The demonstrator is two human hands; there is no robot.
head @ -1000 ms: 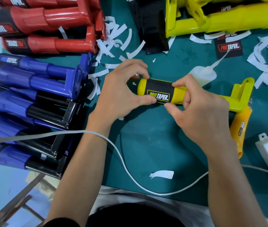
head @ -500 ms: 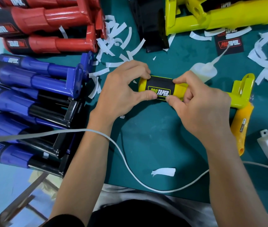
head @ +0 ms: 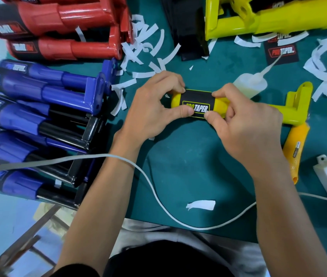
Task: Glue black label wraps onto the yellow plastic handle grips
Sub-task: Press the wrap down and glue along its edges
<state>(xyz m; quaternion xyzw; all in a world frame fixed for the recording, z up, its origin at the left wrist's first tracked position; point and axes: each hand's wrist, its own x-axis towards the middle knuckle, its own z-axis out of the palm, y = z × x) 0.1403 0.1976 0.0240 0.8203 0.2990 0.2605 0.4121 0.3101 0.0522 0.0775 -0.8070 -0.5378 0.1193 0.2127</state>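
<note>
Both hands were in tight on the job: left hand [head: 154, 110] and right hand [head: 246, 128] each curled, thumb below and fingers over the top, pinching the black label wrap [head: 197, 96] down against the yellow handle grip [head: 176, 101]. One hand sat at each end of the wrap, likely so both edges seated while the glue took. Under it all was the green table [head: 188, 160]. Biggest on it was the stack of blue handles [head: 38, 108] at the left, already banded in black, with red handles [head: 58, 27] above them. More yellow handles [head: 278, 21] sat top right, probably the batch waiting. The grip in work lay crosswise mid-table, bracket end to the right, logo facing up so its line could be checked. Whether it rested on the surface, I couldn't tell. Just behind the right hand lay the glue bottle [head: 250, 84], close for the next dab. A spare label [head: 280, 51] lay by its nozzle, and white backing strips [head: 146, 37] were scattered around.
</note>
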